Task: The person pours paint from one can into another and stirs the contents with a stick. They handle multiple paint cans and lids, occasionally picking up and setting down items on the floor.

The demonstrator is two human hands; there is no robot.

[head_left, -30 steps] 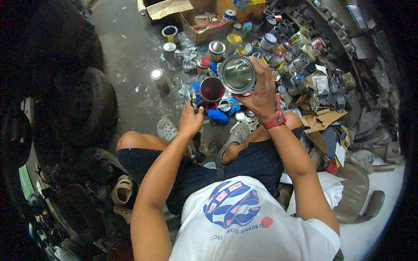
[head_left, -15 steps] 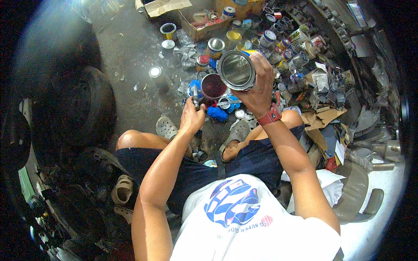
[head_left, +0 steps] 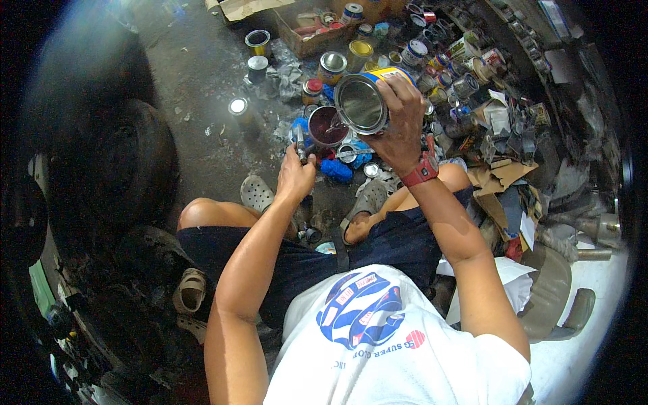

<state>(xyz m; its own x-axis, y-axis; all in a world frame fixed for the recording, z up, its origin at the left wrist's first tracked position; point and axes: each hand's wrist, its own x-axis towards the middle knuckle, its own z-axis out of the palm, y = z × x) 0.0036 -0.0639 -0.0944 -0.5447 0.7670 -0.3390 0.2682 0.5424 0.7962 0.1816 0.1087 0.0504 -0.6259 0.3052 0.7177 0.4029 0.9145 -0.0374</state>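
My right hand grips a large metal can with a yellow-and-blue label, tipped over a round container of dark red liquid. A thin pale stream runs from the can's rim into that container. My left hand is closed on a metal tool at the container's left side; the tool's exact kind is unclear. Blue crumpled cloths lie below the container, beside a small open tin.
Paint cans crowd the floor ahead and right, by a cardboard box. A lone white-lidded can stands left. Large tyres are at the left, torn cardboard and a grey seat at the right.
The can in my right hand has tilted further, showing more of its label, and a stream now appears in the red container. My left hand has shifted slightly upward.
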